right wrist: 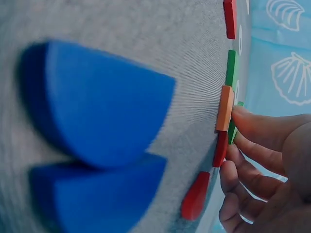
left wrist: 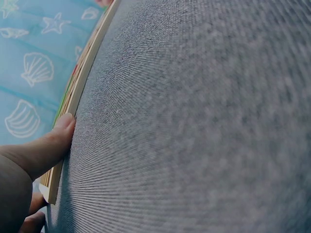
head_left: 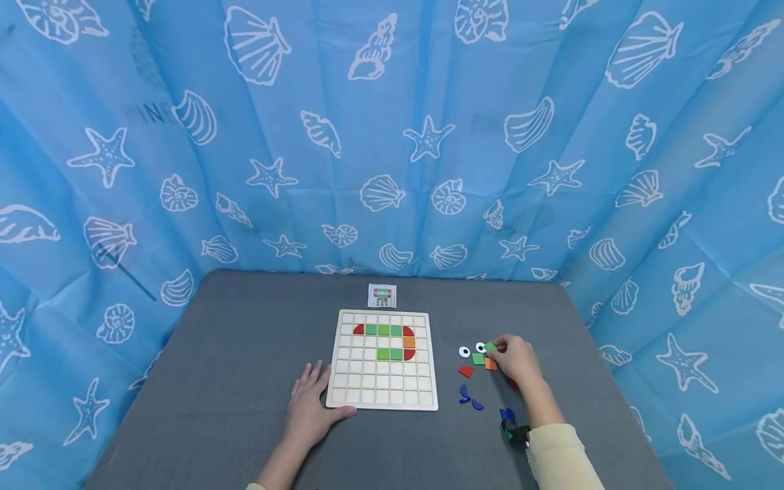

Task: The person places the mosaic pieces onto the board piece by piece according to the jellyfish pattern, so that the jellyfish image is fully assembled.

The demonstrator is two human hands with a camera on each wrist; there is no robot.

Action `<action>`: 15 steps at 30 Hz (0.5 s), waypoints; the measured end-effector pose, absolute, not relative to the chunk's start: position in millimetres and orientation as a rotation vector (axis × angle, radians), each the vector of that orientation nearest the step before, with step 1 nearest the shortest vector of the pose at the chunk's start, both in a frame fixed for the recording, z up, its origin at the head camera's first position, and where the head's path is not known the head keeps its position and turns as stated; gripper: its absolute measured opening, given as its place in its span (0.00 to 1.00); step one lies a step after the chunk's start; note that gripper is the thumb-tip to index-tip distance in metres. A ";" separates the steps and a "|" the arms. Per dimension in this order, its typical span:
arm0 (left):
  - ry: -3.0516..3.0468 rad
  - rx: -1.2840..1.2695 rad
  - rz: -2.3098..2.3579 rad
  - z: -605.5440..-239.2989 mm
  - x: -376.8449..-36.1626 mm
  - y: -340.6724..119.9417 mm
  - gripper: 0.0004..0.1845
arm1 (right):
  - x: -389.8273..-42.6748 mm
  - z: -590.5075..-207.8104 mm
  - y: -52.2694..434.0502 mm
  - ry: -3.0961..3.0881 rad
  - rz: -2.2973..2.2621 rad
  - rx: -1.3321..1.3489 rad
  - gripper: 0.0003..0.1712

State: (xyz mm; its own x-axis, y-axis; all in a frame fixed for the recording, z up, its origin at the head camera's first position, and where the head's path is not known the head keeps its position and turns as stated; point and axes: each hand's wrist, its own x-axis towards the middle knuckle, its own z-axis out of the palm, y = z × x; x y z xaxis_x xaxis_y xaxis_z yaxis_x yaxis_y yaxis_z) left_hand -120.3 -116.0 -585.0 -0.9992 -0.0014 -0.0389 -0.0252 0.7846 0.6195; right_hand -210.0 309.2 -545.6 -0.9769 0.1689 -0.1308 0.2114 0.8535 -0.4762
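One gray table (head_left: 245,381) carries one wooden grid board (head_left: 382,358), the landmark here, holding four green squares, four red corner pieces and one orange square (counted from the head view). The left hand (head_left: 312,408) lies flat at the board's near left corner, fingers straight, thumb (left wrist: 58,133) against its edge. Right of the board, the right hand (head_left: 514,357) pinches a green square tile (head_left: 491,346) among loose pieces: two white eye discs (head_left: 464,352), another green tile (head_left: 478,358), an orange tile (head_left: 490,365), a red piece (head_left: 466,371), blue pieces (head_left: 469,397); others sit partly hidden under the wrist. One small pattern card (head_left: 382,295) lies beyond the board, its print too small to read.
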 end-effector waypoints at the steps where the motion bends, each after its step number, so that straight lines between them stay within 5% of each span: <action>1: 2.934 -0.022 1.018 -585.0 -120.4 -115.9 0.63 | -209.8 -545.4 308.9 2.947 -0.773 0.298 0.18; 15: 2.924 -0.034 1.019 -587.3 -120.8 -115.5 0.63 | -203.4 -508.7 275.9 3.054 -0.804 0.058 0.18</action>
State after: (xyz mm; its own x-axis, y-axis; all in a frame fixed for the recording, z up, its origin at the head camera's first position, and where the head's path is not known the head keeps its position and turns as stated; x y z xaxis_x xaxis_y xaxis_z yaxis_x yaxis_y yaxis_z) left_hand -120.8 -115.5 -587.3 -0.9988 -0.0060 -0.0494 -0.0354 0.7832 0.6207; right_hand -203.4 275.9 -508.7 -0.9992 0.0396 0.0072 0.0309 0.8697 -0.4926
